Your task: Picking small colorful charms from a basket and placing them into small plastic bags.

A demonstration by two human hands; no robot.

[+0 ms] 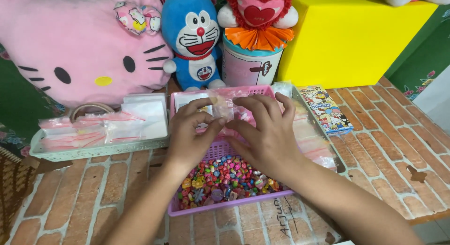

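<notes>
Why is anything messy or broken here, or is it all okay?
Mostly tidy. The colourful beads stay inside the pink basket, none spilled. Both hands, left hand and right hand, pinch a small clear bag. One oddity: the brick-pattern table cover has small torn patches at right.

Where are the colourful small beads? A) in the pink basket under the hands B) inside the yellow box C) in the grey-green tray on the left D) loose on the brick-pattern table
A: the beads lie heaped in the near end of the pink basket, just below the left hand and right hand, which hold a small clear bag.
</notes>
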